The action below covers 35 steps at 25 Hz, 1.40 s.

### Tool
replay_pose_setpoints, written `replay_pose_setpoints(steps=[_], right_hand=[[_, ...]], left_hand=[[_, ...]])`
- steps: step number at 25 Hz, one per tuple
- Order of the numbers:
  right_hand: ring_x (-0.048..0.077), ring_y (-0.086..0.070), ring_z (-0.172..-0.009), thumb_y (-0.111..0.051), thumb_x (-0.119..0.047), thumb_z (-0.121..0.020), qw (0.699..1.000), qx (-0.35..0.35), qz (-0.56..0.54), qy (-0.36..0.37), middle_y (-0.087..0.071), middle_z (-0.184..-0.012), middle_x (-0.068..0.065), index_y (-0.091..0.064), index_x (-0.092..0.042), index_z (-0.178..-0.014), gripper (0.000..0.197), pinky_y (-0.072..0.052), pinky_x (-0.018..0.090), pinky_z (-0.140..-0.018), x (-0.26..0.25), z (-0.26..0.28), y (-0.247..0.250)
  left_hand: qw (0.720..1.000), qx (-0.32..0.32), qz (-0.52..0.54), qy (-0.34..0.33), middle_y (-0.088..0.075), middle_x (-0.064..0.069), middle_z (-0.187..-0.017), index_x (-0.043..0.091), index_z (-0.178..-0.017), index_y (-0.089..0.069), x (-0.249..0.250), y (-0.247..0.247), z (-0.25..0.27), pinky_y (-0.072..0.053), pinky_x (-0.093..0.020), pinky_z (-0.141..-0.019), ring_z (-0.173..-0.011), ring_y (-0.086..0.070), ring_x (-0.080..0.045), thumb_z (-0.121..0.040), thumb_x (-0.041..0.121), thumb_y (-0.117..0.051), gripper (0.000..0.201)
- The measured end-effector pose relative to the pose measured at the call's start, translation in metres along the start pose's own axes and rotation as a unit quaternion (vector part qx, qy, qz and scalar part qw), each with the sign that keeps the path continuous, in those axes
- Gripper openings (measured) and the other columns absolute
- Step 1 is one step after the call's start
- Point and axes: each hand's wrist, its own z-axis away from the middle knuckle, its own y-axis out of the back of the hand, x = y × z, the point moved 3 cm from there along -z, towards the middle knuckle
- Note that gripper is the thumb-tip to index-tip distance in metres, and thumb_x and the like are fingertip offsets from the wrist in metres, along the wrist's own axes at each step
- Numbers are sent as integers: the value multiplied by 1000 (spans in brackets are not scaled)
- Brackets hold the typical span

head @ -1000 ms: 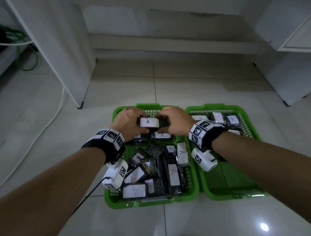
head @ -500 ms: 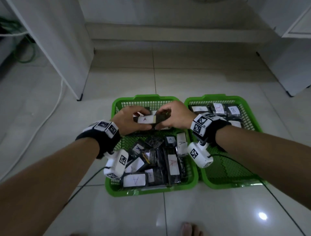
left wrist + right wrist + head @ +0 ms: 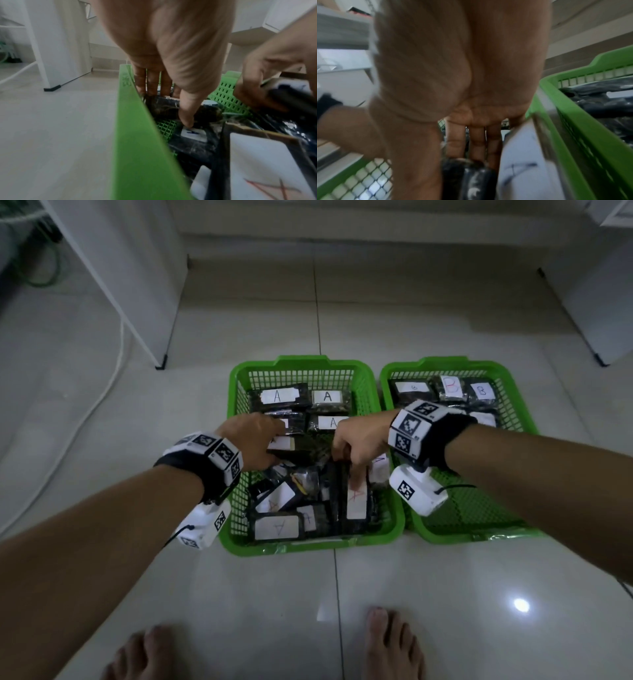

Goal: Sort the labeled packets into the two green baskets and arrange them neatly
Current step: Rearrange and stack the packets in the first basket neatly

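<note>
I read "A" labels in left basket (image 3: 236, 392), "B" in right basket (image 3: 510, 378). Left hand (image 3: 253, 443) fingers pinch a dark packet (image 3: 298, 451); right hand (image 3: 359, 440) fingers curled on an upright packet (image 3: 337, 484).

Head view looks steeply down; wrist views close, along palms; all share left basket (image 3: 236, 508).

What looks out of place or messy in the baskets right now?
The near half of the left basket is a jumble: packets lie tilted and overlapping, unlike the neat rows at its far end. The right basket looks tidy. No spill or damage shows.
</note>
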Motion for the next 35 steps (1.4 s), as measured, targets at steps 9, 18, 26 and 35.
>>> replay_pose_setpoints(steps=[9, 18, 26, 35], right_hand=[[26, -69, -95, -73, -5, -80, 867, 33, -494, 53, -73, -108, 20, -62, 6, -118, 41, -55, 45, -93, 34, 21, 35], [27, -75, -97, -91, -10, -64, 758, 218, -614, 22, -76, -108, 14, -59, -1, -128, 72, -58, 44, -92, 35, -12, 45], [26, -73, -85, -70, -15, -92, 792, 250, -556, 33, -74, -100, 16, -69, 2, -109, 24, -62, 40, -80, 12, -22, 46], [27, -60, -103, -59, -18, -87, 995, 92, 22, -21, -59, -123, 5, -52, -24, -132, 47, -56, 37, -76, -11, -23, -17]], left_hand=[[991, -59, 114, 23, -66, 3, -110, 25, -114, -69, -4, 11, -8, -51, -28, -83, -99, -62, -18, -81, 40, -71, 37], [786, 4, 612, 84, -73, -9, -110, 15, -110, -67, 4, 31, -13, -57, -46, -89, -99, -71, -28, -97, 36, -59, 26], [822, 198, 512, 152, -72, 0, -97, 22, -102, -62, -27, 27, -30, -57, -46, -84, -89, -69, -21, -59, 32, -92, 53], [827, 197, 497, 174, -70, 4, -102, 24, -113, -56, -46, 7, -25, -57, -45, -84, -92, -68, -17, -54, 55, -81, 71]])
